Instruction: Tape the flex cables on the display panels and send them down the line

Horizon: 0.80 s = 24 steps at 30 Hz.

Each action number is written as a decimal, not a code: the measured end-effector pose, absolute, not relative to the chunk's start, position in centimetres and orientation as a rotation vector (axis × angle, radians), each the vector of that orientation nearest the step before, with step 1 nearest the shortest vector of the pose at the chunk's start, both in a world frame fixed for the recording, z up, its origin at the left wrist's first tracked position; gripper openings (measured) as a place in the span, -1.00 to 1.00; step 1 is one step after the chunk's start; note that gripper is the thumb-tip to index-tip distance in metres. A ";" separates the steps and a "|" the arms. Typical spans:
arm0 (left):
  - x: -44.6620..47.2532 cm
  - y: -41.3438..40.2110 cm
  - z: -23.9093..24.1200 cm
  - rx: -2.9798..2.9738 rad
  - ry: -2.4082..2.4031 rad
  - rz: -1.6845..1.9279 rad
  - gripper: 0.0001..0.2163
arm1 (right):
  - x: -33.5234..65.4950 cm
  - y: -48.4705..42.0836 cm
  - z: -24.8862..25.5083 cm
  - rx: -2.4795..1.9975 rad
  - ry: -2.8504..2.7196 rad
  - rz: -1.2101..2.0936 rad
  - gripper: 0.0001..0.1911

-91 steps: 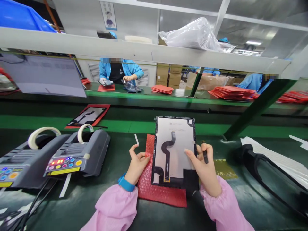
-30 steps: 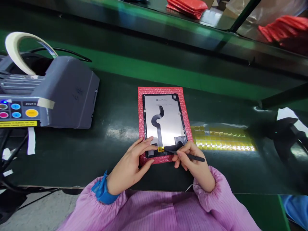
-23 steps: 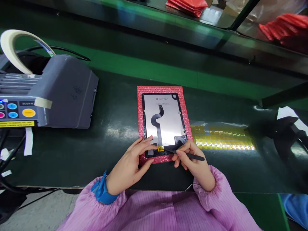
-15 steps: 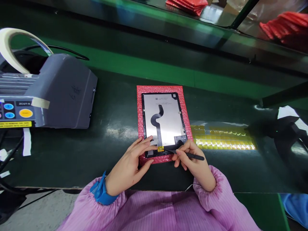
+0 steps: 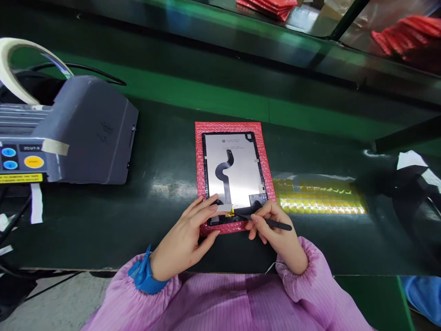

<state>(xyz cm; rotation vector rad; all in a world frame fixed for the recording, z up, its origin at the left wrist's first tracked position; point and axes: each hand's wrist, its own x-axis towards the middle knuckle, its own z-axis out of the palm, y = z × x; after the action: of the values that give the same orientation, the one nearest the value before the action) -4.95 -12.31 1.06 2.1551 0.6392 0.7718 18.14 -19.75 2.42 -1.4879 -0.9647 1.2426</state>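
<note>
A tablet display panel (image 5: 237, 174) lies back side up on a red bubble-wrap bag (image 5: 200, 151). A black wavy flex cable (image 5: 225, 172) runs down its silvery back to a gold-yellow patch (image 5: 230, 213) near the lower edge. My left hand (image 5: 189, 227) rests on the panel's lower left with fingers stretched out and thumb apart. By its fingertips, a small whitish strip (image 5: 224, 208) lies across the cable's lower end. My right hand (image 5: 270, 221) is closed around black tweezers (image 5: 275, 224), whose tips are at the yellow patch; whether they pinch anything is too small to tell.
A grey tape dispenser (image 5: 93, 133) with a tape roll (image 5: 10, 69) stands at left. Right of the panel lies a sheet of yellow tape pieces (image 5: 320, 197). Red bags (image 5: 268, 7) sit on the shelf above. A dark object with white paper (image 5: 413, 161) stands at far right.
The whitish strip beside my left fingertips has shifted right and now lies over the cable's lower end, above the yellow patch. Both hands have stayed nearly in place.
</note>
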 end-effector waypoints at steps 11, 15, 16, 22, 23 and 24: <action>-4.7 -12.5 1.2 2.317 0.686 0.580 -0.58 | 18.1 -20.2 2.7 -1.521 -1.004 1.127 -0.72; -5.4 -12.5 1.8 1.874 0.709 0.877 -0.46 | 18.5 -20.7 3.5 -1.379 -1.003 0.904 -0.87; -5.6 -12.4 2.1 1.783 0.705 0.914 -0.45 | 18.5 -20.5 4.0 -1.339 -1.037 0.872 -0.86; -4.5 -12.1 3.7 1.663 0.579 0.766 -0.56 | 17.5 -16.3 8.7 -1.274 -1.247 1.072 -0.64; -4.1 -12.1 3.7 1.642 0.561 0.759 -0.56 | 17.3 -15.4 9.2 -1.256 -1.249 1.140 -0.61; -3.8 -12.1 3.5 1.617 0.552 0.759 -0.57 | 17.2 -14.5 9.5 -1.240 -1.251 1.193 -0.59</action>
<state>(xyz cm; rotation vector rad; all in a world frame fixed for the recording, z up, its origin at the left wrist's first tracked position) -3.80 -12.11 3.54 1.6174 0.5521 0.7594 17.20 -14.48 9.52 -1.2400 -1.2514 1.1934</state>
